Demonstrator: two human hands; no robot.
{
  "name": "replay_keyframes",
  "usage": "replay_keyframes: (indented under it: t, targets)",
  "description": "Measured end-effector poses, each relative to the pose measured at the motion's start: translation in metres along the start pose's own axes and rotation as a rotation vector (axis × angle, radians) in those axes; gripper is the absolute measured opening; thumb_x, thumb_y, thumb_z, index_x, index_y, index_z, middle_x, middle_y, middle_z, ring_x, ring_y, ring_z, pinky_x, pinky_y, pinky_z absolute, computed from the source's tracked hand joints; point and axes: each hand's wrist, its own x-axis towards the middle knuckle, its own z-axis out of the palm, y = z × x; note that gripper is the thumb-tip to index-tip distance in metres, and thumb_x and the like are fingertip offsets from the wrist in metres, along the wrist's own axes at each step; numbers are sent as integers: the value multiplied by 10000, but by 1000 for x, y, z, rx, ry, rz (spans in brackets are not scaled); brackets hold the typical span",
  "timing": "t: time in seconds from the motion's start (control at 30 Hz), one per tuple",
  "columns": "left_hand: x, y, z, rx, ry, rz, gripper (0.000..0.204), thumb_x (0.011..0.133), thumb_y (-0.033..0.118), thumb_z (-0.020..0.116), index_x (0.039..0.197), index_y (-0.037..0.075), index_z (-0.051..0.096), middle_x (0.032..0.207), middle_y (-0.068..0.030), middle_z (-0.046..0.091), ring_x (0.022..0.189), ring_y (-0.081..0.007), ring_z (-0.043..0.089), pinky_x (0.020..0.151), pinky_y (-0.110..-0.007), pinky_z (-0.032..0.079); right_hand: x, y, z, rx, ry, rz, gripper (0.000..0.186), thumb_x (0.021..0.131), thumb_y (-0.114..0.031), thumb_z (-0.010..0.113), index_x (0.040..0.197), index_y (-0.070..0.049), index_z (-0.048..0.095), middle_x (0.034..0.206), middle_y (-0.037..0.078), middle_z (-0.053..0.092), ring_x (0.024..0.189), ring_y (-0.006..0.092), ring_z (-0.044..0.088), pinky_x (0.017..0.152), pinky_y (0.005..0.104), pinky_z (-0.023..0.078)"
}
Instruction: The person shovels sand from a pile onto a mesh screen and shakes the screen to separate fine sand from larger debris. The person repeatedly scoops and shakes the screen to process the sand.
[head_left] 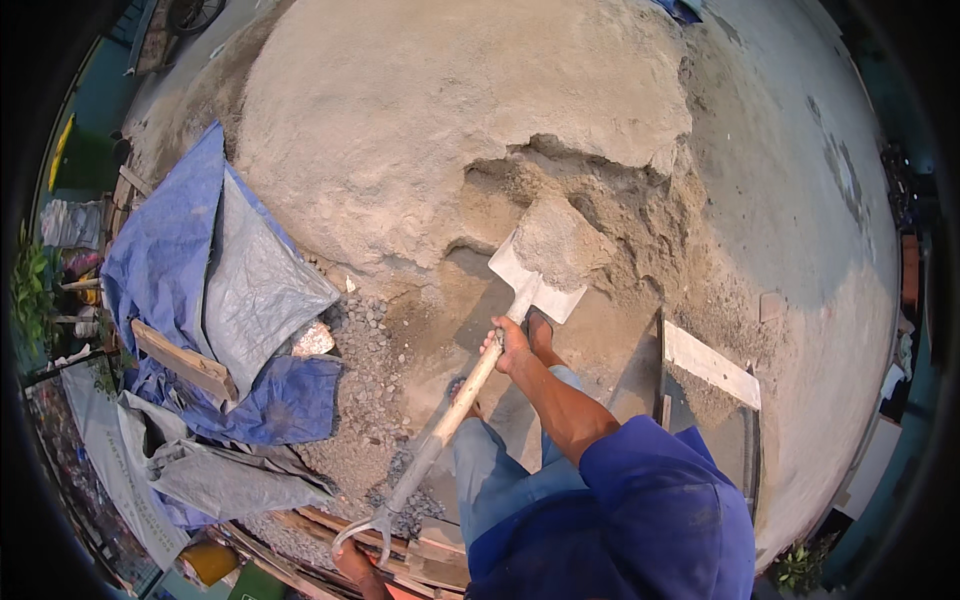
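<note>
A shovel (440, 432) with a long pale shaft runs slantwise from the lower left up to the sand pile (470, 90). Its flat, light-coloured blade (508, 268) bears a heap of sand (565, 245) at the dug-out edge of the pile. My right hand (512, 346) is wrapped round the shaft just behind the blade. At the other end, my left hand (352, 562) is closed on the forked handle, partly cut off by the lower part of the view. My feet stand close behind the blade.
Blue and grey tarpaulin (165, 235) lies at left, with a wooden board (185, 362) on it. Gravel (360, 345) spreads beside it. A sand-strewn frame with a pale plank edge (712, 365) sits at right. Lumber (290, 560) is stacked near my left hand.
</note>
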Motion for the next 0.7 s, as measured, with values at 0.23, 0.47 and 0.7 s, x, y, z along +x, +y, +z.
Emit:
replay_keyframes:
  t: [0.23, 0.47, 0.7]
  targets:
    - [48, 105, -19, 95, -374, 397, 73, 809, 95, 545, 761, 43, 564, 486, -28, 453, 325, -136, 407, 294, -284, 307, -152, 10, -102, 474, -40, -267, 210, 762, -221, 663, 861, -149, 492, 643, 44, 489, 529, 206, 490, 537, 407, 451]
    - [-24, 171, 59, 334, -821, 821, 137, 842, 95, 508, 726, 58, 570, 506, -28, 479, 336, -130, 417, 308, -282, 333, -306, 45, -286, 987, -17, -595, 234, 720, -241, 699, 783, -140, 498, 626, 36, 489, 540, 210, 480, 559, 409, 451]
    - [-184, 112, 136, 257, -1389, 1098, 130, 849, 98, 522, 763, 46, 603, 543, -25, 531, 417, -123, 478, 398, -278, 406, -491, 152, -487, 1421, -2, -1001, 211, 739, -238, 673, 825, -161, 496, 605, 22, 482, 530, 196, 481, 561, 407, 431]
